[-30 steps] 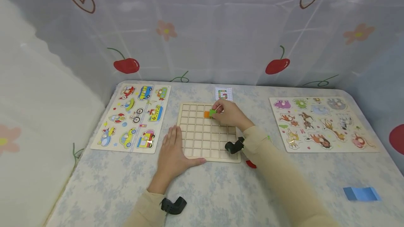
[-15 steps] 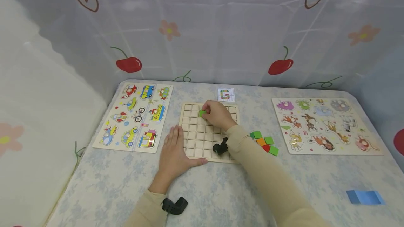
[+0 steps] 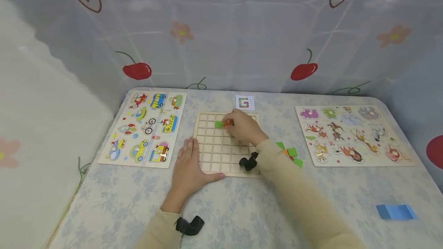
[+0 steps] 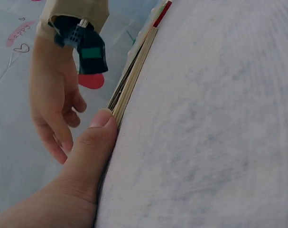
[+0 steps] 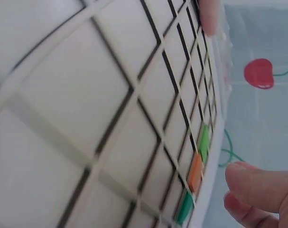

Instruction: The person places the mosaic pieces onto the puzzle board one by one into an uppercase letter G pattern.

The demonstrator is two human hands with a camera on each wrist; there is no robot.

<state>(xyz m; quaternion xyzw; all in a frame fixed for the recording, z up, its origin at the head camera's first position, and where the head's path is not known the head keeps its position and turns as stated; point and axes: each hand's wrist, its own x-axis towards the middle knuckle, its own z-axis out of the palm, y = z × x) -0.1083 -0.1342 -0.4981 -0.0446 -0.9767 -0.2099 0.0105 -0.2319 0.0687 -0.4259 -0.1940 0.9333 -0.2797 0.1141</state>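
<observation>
My left hand (image 3: 188,166) lies flat at the near left corner of a wooden grid board (image 3: 217,149), thumb along its front edge and fingers along its left side. Over the board's far rows is my right hand (image 3: 243,126), fingers loosely bent. A light green tile (image 3: 219,125) sits in the grid, just left of the fingertips. The right wrist view shows an orange tile (image 5: 195,172) and a dark green tile (image 5: 184,208) in line with it. There the right thumb and finger appear apart from these tiles, with nothing visible between them.
Behind the board lies a pattern card (image 3: 245,102). Loose tiles (image 3: 292,152) are partly hidden by the right sleeve. A vehicle puzzle (image 3: 142,130) lies left, an animal puzzle (image 3: 353,135) right. A blue holder (image 3: 396,212) stands at the right front.
The light green tile has gone from the right of the orange tile to its left, into the grid, and the right hand has released it. The left hand stays put.
</observation>
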